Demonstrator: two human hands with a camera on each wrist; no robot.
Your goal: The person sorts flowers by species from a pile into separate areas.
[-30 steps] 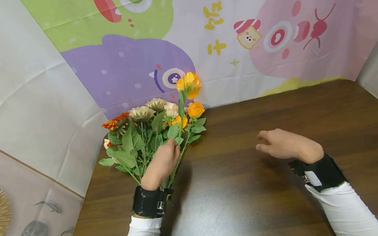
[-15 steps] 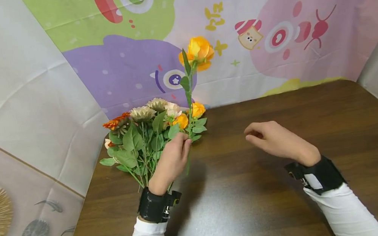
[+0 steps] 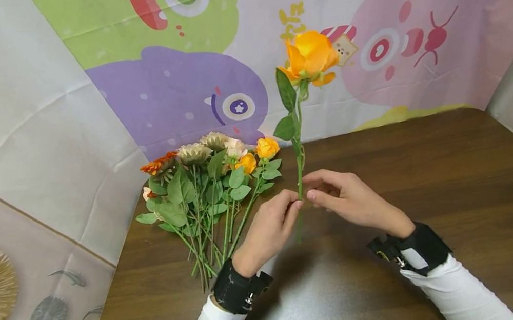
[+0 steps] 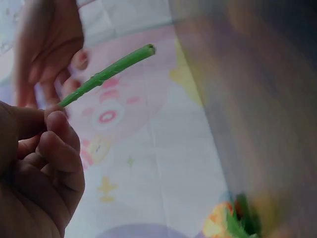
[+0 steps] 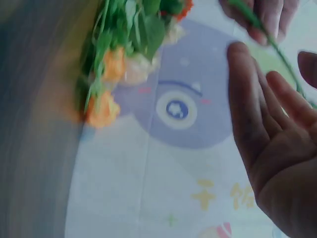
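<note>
An orange artificial rose [image 3: 310, 58] stands upright over the table, its long green stem pinched between the thumb and fingers of my left hand [image 3: 269, 225]. In the left wrist view the bare lower end of the stem [image 4: 111, 72] sticks out past the left fingertips. My right hand [image 3: 353, 199] is beside the stem, thumb and fingers apart and relaxed around it, fingertips right at it. The right wrist view shows the right hand [image 5: 275, 129] with its fingers spread near the stem. To the left lies a bunch of artificial flowers [image 3: 199, 186] in cream, orange and red-orange.
The dark wooden table [image 3: 401, 166] runs beneath both hands. Behind it hangs a cartoon-printed cloth [image 3: 176, 95], and a pale cloth wall [image 3: 37, 98] borders the left side. The bunch's stems point toward the table's front.
My left hand has drawn the orange rose up out of the bunch and carried it right, toward the middle. My right hand has moved left to meet the stem.
</note>
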